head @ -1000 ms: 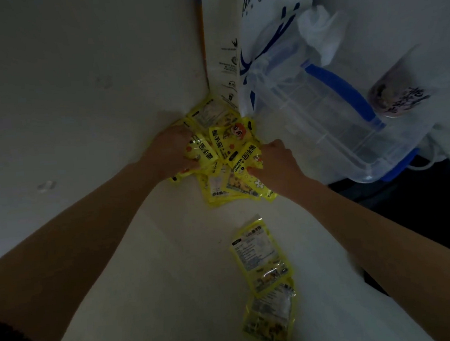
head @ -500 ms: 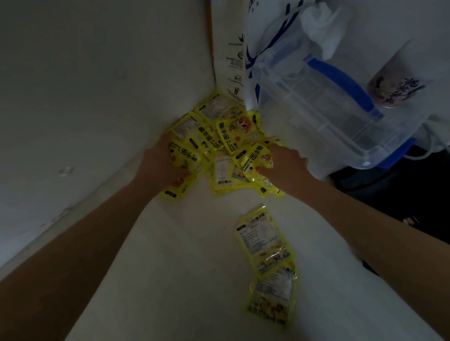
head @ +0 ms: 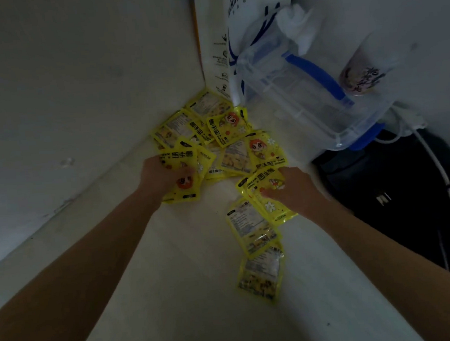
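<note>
Many yellow sachets (head: pixel 223 135) lay heaped in the far corner of the table (head: pixel 174 283), with both hands among them.
At the heap's eight o'clock the left hand (head: pixel 161 176) curled its fingers round one cartoon-printed sachet, and at five o'clock the right hand (head: pixel 293 188) gripped another. Two loose sachets (head: pixel 250 228) lay at six o'clock. At two o'clock a clear box (head: pixel 307 95) with blue handles sat tilted beside a paper coffee bag (head: pixel 246 19), its contents too dim to tell.

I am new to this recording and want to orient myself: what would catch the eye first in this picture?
The bright yellow packets heaped in the wall corner stand out most in the dim light, with two more packets lying apart nearer the camera. Right of the heap, a clear plastic box with a blue handle is tilted in front of a white coffee bag.
</note>
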Action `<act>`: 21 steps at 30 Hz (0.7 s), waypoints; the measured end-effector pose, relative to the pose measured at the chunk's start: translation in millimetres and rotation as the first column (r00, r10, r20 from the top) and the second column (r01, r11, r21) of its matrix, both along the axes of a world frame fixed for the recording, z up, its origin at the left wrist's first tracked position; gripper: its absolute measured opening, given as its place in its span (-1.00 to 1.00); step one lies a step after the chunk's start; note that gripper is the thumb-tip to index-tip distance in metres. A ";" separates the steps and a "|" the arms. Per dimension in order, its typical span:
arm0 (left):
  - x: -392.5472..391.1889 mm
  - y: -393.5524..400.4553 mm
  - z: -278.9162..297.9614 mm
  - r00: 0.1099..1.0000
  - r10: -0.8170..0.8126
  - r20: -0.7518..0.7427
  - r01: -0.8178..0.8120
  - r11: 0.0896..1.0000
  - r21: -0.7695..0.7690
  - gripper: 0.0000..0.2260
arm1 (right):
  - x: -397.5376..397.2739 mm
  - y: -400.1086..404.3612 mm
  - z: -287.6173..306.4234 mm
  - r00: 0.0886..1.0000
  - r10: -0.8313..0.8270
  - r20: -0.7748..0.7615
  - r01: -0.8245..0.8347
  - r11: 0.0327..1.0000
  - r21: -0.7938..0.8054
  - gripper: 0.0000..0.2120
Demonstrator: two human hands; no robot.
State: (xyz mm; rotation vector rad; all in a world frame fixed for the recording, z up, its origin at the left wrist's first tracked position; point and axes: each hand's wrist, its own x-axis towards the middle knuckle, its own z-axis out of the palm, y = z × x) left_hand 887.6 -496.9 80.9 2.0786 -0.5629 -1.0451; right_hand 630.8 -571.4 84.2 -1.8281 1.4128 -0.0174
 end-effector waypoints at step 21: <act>-62.6 -44.6 -18.3 0.953 0.261 -0.152 -0.236 0.957 0.168 -0.65 | -6.6 66.1 -37.2 0.987 -0.033 -0.155 0.049 0.994 0.096 -0.64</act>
